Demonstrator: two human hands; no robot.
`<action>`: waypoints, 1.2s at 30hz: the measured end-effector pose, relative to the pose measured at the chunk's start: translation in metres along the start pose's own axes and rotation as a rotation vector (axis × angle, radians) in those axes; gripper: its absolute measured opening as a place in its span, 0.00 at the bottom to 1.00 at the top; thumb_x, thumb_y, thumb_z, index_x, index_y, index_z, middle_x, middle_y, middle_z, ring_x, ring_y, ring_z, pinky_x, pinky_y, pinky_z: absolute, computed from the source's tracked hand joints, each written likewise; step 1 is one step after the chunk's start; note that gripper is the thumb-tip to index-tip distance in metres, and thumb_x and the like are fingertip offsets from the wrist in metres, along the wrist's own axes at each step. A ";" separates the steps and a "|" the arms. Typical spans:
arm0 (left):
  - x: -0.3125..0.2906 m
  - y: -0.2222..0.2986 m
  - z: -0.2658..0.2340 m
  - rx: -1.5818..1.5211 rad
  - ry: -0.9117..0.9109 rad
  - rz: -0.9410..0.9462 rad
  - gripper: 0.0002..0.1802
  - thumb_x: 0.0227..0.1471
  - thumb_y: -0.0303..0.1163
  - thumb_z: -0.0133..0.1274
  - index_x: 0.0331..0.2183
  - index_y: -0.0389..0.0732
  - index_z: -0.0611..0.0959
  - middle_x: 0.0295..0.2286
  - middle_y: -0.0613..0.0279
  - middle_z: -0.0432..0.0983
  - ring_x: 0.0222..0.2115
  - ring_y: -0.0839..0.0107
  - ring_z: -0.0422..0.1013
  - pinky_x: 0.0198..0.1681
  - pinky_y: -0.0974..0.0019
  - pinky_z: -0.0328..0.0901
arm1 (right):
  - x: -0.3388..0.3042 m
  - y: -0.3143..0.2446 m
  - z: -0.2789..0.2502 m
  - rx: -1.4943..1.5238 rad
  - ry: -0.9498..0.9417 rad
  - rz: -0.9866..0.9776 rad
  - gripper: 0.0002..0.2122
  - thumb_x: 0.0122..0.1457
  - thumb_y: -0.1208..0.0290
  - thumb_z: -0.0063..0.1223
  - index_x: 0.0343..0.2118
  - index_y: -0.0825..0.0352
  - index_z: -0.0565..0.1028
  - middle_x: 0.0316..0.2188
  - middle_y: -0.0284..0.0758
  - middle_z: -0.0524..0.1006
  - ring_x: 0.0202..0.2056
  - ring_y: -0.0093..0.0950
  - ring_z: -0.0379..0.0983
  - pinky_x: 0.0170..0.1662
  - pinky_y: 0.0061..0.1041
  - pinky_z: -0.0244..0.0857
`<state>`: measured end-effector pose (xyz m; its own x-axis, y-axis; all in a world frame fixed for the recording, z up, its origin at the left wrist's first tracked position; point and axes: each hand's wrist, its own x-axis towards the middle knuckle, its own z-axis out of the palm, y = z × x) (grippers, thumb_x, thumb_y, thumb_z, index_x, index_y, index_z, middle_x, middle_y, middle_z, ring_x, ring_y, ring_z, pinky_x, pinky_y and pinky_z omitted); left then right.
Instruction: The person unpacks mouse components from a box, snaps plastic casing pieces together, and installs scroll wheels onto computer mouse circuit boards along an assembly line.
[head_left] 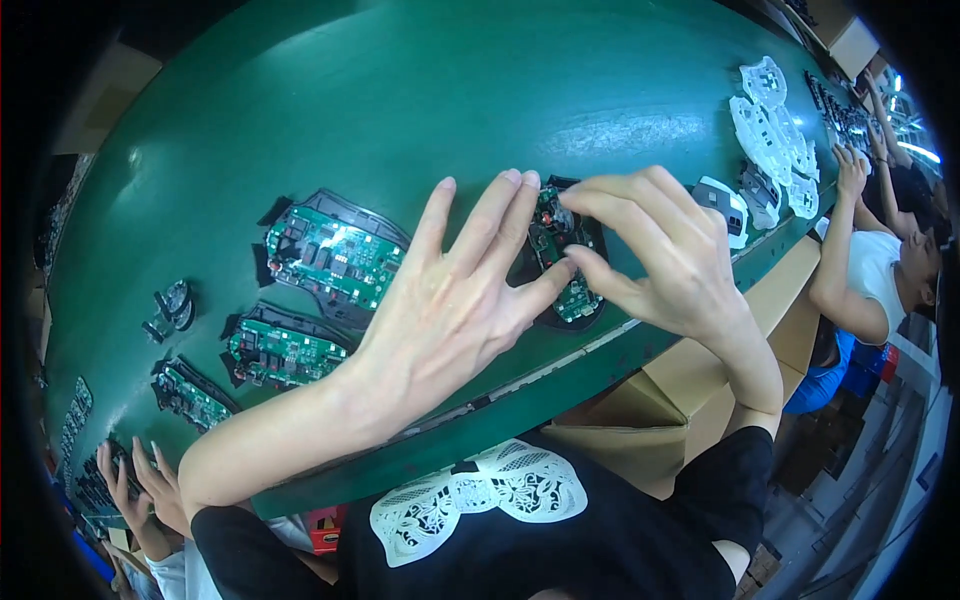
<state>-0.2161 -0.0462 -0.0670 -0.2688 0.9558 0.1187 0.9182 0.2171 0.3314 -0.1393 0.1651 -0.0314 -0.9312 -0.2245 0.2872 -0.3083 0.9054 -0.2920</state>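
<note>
Nearest me, a carton [690, 395]; now my left hand [450, 300] splays, grip open, at the board [577, 300] near the table's [480, 90] edge. My right hand [675, 260] curls over it, grip unclear. Printing's too small to read. Farther right, white shells [762, 135].

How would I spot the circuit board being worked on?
Find the big green table and follow its near edge to where the left hand and right hand come together. Between them lies the circuit board; unlike the green boards to its left, both hands surround it.
</note>
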 end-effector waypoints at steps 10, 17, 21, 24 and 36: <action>0.010 -0.003 -0.004 -0.063 -0.030 0.017 0.34 0.37 0.38 0.68 0.51 0.60 0.79 0.62 0.46 0.57 0.58 0.53 0.61 0.63 0.43 0.56 | 0.013 0.010 -0.013 0.096 -0.150 0.092 0.13 0.47 0.74 0.66 0.38 0.67 0.83 0.34 0.32 0.80 0.34 0.30 0.75 0.30 0.28 0.73; 0.017 -0.005 -0.003 -0.073 -0.012 0.035 0.33 0.35 0.37 0.69 0.49 0.59 0.81 0.59 0.47 0.61 0.55 0.52 0.63 0.62 0.44 0.57 | -0.007 0.005 0.004 -0.131 -0.037 -0.015 0.20 0.39 0.75 0.63 0.41 0.66 0.82 0.33 0.29 0.78 0.32 0.25 0.73 0.22 0.21 0.68; 0.016 -0.006 0.000 -0.062 0.015 0.055 0.34 0.35 0.38 0.70 0.49 0.60 0.81 0.60 0.50 0.61 0.56 0.52 0.62 0.62 0.43 0.57 | -0.028 0.001 0.011 -0.127 0.074 -0.025 0.23 0.38 0.78 0.62 0.43 0.67 0.81 0.40 0.33 0.80 0.31 0.27 0.75 0.26 0.20 0.70; 0.020 -0.008 0.000 -0.098 0.009 0.085 0.34 0.35 0.38 0.70 0.49 0.61 0.81 0.60 0.50 0.60 0.58 0.53 0.60 0.63 0.42 0.56 | -0.029 -0.011 0.008 -0.117 0.028 0.090 0.23 0.40 0.88 0.62 0.44 0.67 0.81 0.41 0.36 0.80 0.35 0.31 0.76 0.32 0.26 0.72; 0.014 0.029 -0.013 0.256 -0.122 -0.023 0.36 0.42 0.31 0.58 0.56 0.67 0.76 0.47 0.49 0.68 0.45 0.55 0.65 0.60 0.39 0.59 | -0.064 -0.004 -0.028 0.219 0.013 0.387 0.11 0.44 0.82 0.68 0.34 0.66 0.82 0.29 0.35 0.78 0.30 0.31 0.76 0.29 0.27 0.70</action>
<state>-0.1974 -0.0293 -0.0435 -0.2675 0.9635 -0.0043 0.9601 0.2669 0.0835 -0.0733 0.1864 -0.0231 -0.9840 0.1218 0.1301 0.0271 0.8237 -0.5664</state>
